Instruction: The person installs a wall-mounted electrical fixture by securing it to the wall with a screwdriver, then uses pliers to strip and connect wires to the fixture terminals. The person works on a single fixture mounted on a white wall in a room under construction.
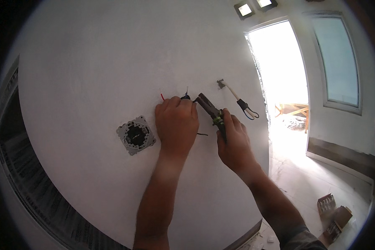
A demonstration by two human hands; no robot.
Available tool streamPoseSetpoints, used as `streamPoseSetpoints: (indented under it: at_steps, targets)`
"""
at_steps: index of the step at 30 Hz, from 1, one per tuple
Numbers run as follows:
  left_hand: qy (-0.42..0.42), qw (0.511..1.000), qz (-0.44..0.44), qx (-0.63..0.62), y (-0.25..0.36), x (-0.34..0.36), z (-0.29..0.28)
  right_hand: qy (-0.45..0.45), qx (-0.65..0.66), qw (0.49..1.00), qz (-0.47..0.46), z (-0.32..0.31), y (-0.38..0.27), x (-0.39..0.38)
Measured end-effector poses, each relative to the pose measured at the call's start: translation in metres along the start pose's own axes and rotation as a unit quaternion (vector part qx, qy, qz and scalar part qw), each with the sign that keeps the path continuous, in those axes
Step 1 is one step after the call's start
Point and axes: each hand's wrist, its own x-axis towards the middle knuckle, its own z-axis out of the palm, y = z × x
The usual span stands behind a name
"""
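Observation:
My left hand is closed against the white wall, its fingers around several electrical wires. A red wire with a bare tip and a dark wire poke out above the knuckles; the rest is hidden by the hand. In my right hand is a pair of dark pliers with green on the handles. Their jaws point up and left, close to my left fingers; whether they grip a wire cannot be made out. Below my left fingers, a short black wire end sticks out.
A grey socket frame is mounted left of my left hand. Right of the pliers, a white cable with black tape and looped wires hangs from a wall hole. A bright doorway and opened cardboard boxes lie farther right.

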Motion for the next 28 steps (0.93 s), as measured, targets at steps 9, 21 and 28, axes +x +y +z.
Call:
streamPoseSetpoints:
  at_steps: [9,21,28]
  targets:
    - [-0.005,1.0,0.007,0.02,0.0,0.001,-0.002,0.039,-0.092,0.995,-0.005,0.008,-0.001,0.001]
    - [-0.034,0.999,0.015,0.008,-0.002,0.003,-0.004,-0.03,-0.07,0.997,0.023,-0.001,-0.001,0.01]
    - [-0.05,0.999,0.009,0.009,-0.002,0.003,-0.005,-0.172,0.07,0.977,0.108,-0.022,-0.01,0.016]
